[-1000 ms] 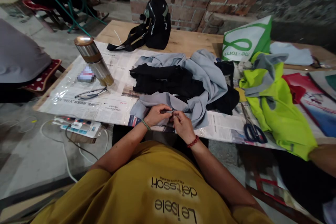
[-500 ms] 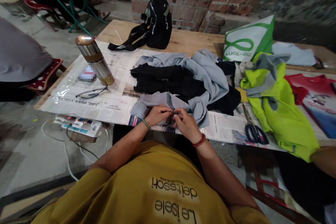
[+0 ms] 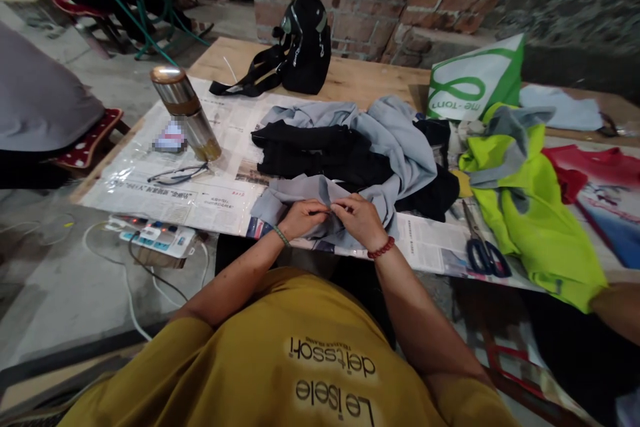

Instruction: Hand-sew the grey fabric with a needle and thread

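At the table's near edge, my left hand [image 3: 304, 218] and my right hand [image 3: 359, 219] meet over a grey garment [image 3: 287, 195]. The left fingers are pinched together on the garment's cloth. Thumb and forefinger of my right hand are pressed together close beside the left fingertips, at a raised fold of the cloth. Whether they hold a needle or thread is too small to see. Behind the hands a black garment [image 3: 320, 150] lies on the grey cloth. Dark-handled scissors [image 3: 485, 253] rest to the right.
Newspaper under clear plastic covers the table [image 3: 150, 190]. A steel flask [image 3: 185, 113] and eyeglasses [image 3: 180, 174] are at left, a black bag [image 3: 306, 47] behind. A yellow-green garment [image 3: 535, 213] and a green-white bag [image 3: 475, 80] are at right. A power strip [image 3: 155, 237] sits below the left edge.
My right hand has turned and lifted slightly, its fingertips now just above the left ones. The left hand stays nearly in place. The whole view has shifted a little.
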The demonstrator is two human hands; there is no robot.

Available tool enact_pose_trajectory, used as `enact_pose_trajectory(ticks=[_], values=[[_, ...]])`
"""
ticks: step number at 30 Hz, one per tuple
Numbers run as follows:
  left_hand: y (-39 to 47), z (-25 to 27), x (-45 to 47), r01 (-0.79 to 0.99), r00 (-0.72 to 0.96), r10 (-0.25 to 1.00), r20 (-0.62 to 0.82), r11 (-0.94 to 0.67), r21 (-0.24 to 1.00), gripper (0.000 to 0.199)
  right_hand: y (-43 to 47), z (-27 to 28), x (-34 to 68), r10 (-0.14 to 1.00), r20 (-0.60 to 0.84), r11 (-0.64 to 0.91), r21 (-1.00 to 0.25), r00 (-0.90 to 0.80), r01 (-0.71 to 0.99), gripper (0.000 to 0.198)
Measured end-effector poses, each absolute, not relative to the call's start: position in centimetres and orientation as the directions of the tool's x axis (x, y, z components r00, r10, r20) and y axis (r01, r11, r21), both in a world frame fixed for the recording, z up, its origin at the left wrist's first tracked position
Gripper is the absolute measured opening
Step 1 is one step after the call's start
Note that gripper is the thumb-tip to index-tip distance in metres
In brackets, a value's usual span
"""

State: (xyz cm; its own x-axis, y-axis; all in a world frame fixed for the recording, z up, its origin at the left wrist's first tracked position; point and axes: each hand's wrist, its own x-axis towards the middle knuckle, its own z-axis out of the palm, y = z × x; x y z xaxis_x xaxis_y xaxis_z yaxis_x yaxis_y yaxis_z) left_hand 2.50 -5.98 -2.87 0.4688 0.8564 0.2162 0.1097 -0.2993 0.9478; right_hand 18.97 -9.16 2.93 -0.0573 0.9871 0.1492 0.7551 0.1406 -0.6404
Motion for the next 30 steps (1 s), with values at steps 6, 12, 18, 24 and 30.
enact_pose_trajectory(ticks=[6,12,18,24,30], values=[[-6.0,-3.1,2.4,0.121,0.47,0.857,0.211,-0.3,0.946,0.018,-8.9,2.9,18.5,0.994,0.1,0.097,-0.719,-0.036,0.688,0.012],[-6.0,-3.0,2.4,0.099,0.477,0.858,0.189,-0.266,0.959,0.016,-8.3,2.6,18.5,1.0,-0.012,-0.003,-0.841,-0.014,0.542,0.011],[-6.0,-2.5,2.3,0.106,0.462,0.881,0.101,-0.168,0.98,0.015,-7.9,2.6,17.8,0.979,-0.195,-0.202,-0.968,0.059,0.152,0.016],[-5.9,-2.5,2.3,0.083,0.458,0.886,0.072,-0.123,0.989,0.018,-7.1,2.2,17.6,0.97,-0.219,-0.216,-0.976,0.11,-0.033,0.027],[-5.8,-2.7,2.3,0.071,0.484,0.873,0.065,-0.113,0.991,0.017,-5.9,3.1,19.1,0.963,-0.213,-0.203,-0.976,0.165,-0.079,0.033]])
